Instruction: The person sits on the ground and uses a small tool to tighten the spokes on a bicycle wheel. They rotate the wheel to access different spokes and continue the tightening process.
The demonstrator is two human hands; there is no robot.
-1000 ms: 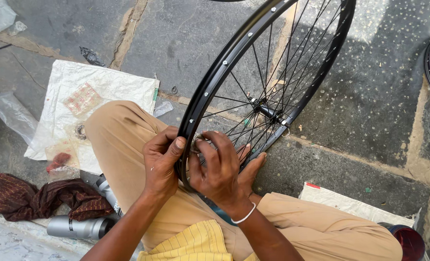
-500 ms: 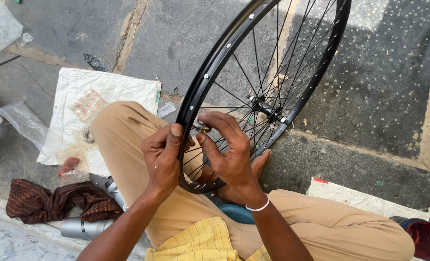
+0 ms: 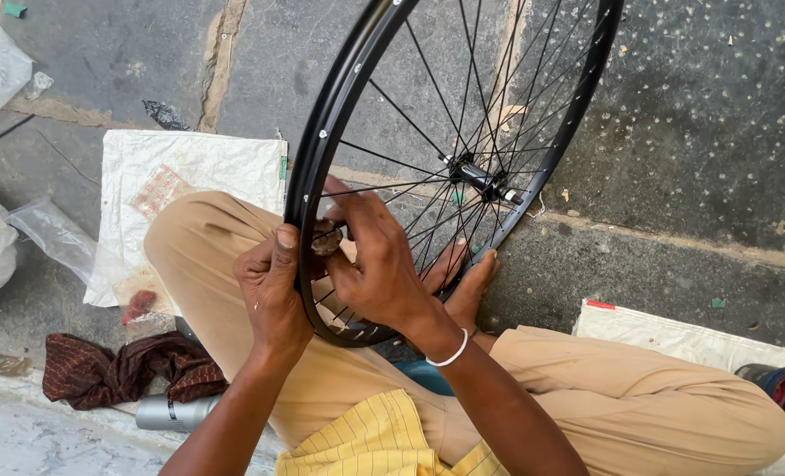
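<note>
**Both hands at the rim of a bicycle wheel**

Right now we hold a black bicycle wheel [image 3: 339,115] upright across our lap, its rim running from our knees up past the top edge of the view. Its hub [image 3: 479,176] sits at about two o'clock from our hands, thin spokes fanning out from it.

Our left hand [image 3: 273,286] is curled around the rim from the outside, thumb pressed flat against the black metal. Our right hand [image 3: 376,264] reaches in among the spokes, fingers pinched together on a small metal piece [image 3: 326,242] just inside the rim; what the piece is we cannot tell.

Our bare foot [image 3: 472,282] rests against the wheel's lower edge, at three o'clock from the hands. At nine o'clock a white woven sack [image 3: 189,167] lies flat on the stone paving. At seven o'clock lie a dark red cloth [image 3: 119,370] and, just below it, a grey metal can [image 3: 176,412] on its side.
</note>
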